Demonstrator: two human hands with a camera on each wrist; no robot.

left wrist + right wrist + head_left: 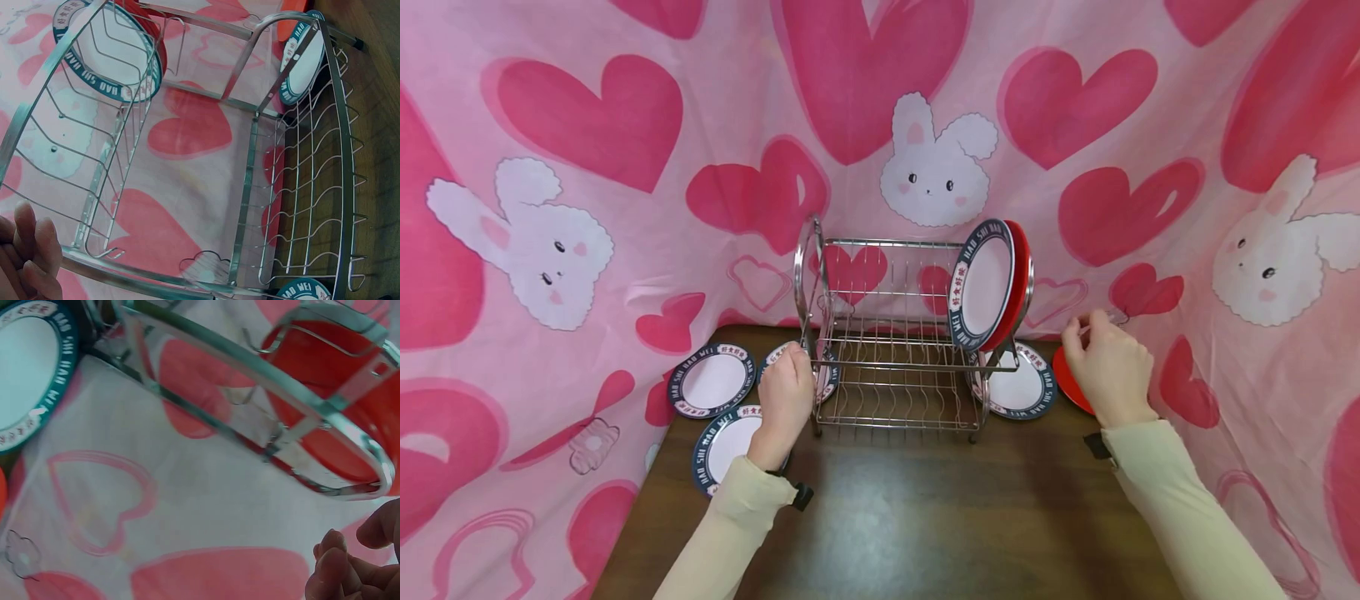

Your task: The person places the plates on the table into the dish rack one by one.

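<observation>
Hovering with the right hand [1108, 367] above a flat red plate [1070, 385] on the table [925, 517], with fingers released, loosely bent, a gap before the thumb, grasping nothing. Having the left hand [785, 400] beside the left end of the metal rack [910, 366], with fingers also released, loosely curled around nothing; impossible to tell whether touching the frame. Showing the two-tier metal rack between the left fingers and the right fingers. Showing in the upper tier, to the left of the right fingers, a patterned plate [982, 287], on edge and leaning, with a second red plate [1018, 271] just behind, on the side nearer those fingers. Having on the table, between the right fingers and the rack, a navy-rimmed plate [1022, 383], lying flat. Having under the left fingers another rimmed plate [778, 354], partly hidden. Showing two more to the left of the left fingers: an outer plate [711, 381] and a nearer plate [727, 437], partly covered by the left arm. Showing beyond all fingers a pink cloth [745, 50] with hearts and rabbits.
</observation>
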